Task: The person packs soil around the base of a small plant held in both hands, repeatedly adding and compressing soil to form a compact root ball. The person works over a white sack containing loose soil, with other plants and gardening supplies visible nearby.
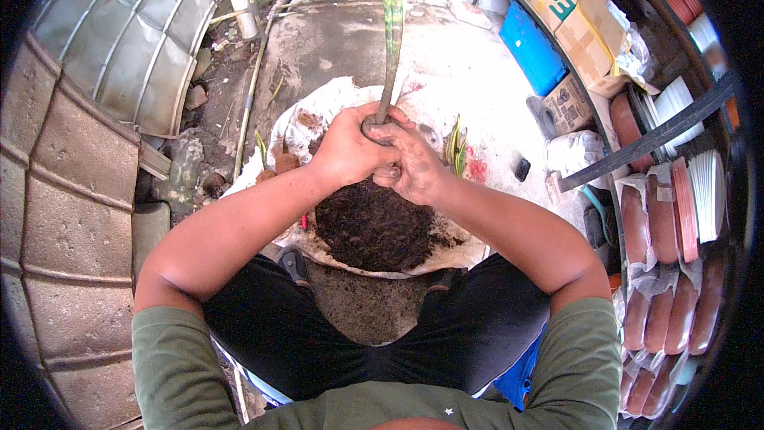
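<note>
Both hands meet in front of me around a small dark round pot [369, 129], which they mostly cover. My left hand [352, 146] wraps its left side, and my right hand [412, 158] closes on it from the right with soil-stained fingers. A single tall mottled snake plant leaf [391, 30] rises upright out of it. Below the hands a heap of dark potting soil [373, 230] lies on a white sack [430, 267]. One small yellow-edged snake plant [457, 149] stands just right of my right hand. Another small plant [261, 149] is on the left.
Brown clumps [287, 162] and a small red object [304, 221] lie on the sack's left side. Textured roof-like sheets [83, 221] and a long pole [248, 101] are at left. Cardboard boxes [561, 18], a dark metal bar [650, 131] and stacked brown planters [662, 215] line the right.
</note>
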The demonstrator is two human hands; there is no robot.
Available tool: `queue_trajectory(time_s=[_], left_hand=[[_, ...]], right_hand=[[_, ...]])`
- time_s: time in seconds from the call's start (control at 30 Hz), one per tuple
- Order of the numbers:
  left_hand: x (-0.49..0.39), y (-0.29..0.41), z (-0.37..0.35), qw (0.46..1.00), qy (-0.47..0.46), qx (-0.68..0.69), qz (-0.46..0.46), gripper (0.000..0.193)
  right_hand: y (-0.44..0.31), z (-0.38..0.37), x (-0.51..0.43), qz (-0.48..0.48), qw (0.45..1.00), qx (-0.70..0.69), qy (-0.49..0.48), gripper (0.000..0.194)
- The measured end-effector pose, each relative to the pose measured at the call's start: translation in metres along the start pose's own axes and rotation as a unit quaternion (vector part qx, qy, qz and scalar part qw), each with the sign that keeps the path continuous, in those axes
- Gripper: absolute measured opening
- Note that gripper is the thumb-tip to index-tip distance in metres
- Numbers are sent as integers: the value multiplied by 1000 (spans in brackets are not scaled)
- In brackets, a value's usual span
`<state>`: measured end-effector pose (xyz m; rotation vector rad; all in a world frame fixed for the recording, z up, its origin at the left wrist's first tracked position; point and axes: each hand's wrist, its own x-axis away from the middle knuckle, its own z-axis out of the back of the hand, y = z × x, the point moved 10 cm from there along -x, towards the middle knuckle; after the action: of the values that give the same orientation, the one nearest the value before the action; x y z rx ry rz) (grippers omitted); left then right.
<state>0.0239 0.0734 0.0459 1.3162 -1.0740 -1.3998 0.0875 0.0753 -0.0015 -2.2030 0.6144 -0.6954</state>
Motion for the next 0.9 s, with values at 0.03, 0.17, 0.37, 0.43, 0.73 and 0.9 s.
queue_trajectory(time_s=[0.03, 0.17, 0.37, 0.43, 0.73, 0.9], left_hand=[[0, 2, 1, 1000, 3, -6, -7, 33], [3, -6, 5, 1000, 3, -8, 30, 39], [4, -5, -1, 999, -10, 13, 37, 55], [3, 2, 2, 999, -32, 21, 10, 58], [2, -15, -6, 978, -85, 185, 51, 44], [1, -19, 0, 998, -18, 44, 34, 36]], right_hand=[[1, 0, 0, -6, 1000, -3, 1, 21], [9, 4, -1, -25, 999, -8, 37, 27], [13, 17, -5, -67, 997, -22, 2, 28], [6, 7, 1, -62, 998, -7, -13, 24], [14, -1, 3, -86, 995, -21, -55, 21], [15, 4, 3, -84, 996, -9, 24, 28]])
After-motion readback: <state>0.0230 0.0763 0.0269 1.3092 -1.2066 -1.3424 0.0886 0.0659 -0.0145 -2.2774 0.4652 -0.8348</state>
